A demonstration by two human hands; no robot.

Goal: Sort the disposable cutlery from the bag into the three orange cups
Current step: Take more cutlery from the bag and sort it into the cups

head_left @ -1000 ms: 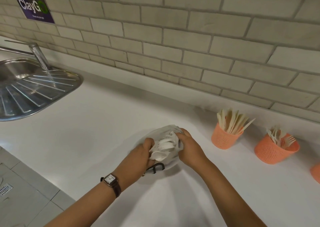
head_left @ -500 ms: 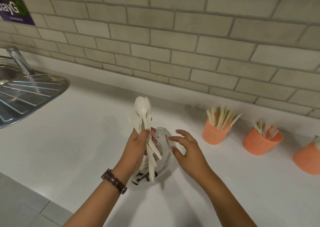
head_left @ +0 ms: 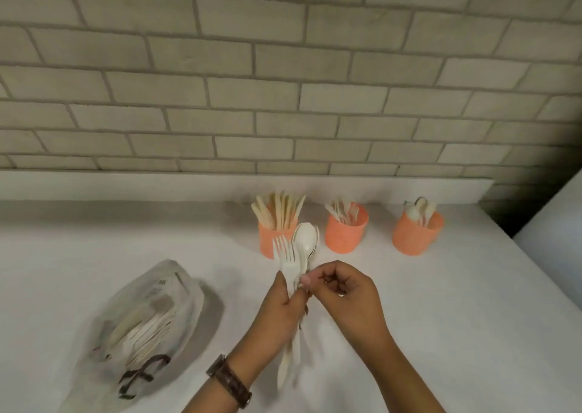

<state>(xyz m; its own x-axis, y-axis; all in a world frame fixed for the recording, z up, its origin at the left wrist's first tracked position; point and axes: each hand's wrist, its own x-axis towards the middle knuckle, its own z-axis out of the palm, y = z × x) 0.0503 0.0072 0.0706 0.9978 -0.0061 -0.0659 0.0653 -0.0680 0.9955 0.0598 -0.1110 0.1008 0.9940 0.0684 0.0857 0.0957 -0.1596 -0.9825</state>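
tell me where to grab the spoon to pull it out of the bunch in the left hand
Pinch the spoon at its neck, just under the bowl, coming from the right. The bowl stands clear above the left hand, which grips the bunch by the handles, so those are covered. The forks crowd its left side, while its right side looks free.

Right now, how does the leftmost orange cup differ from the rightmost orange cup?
The leftmost orange cup holds many flat knives fanned high above its rim; the rightmost orange cup holds only a few spoons. The held cutlery partly covers the leftmost cup; the rightmost cup is in full view. Both stand upright on the white counter.
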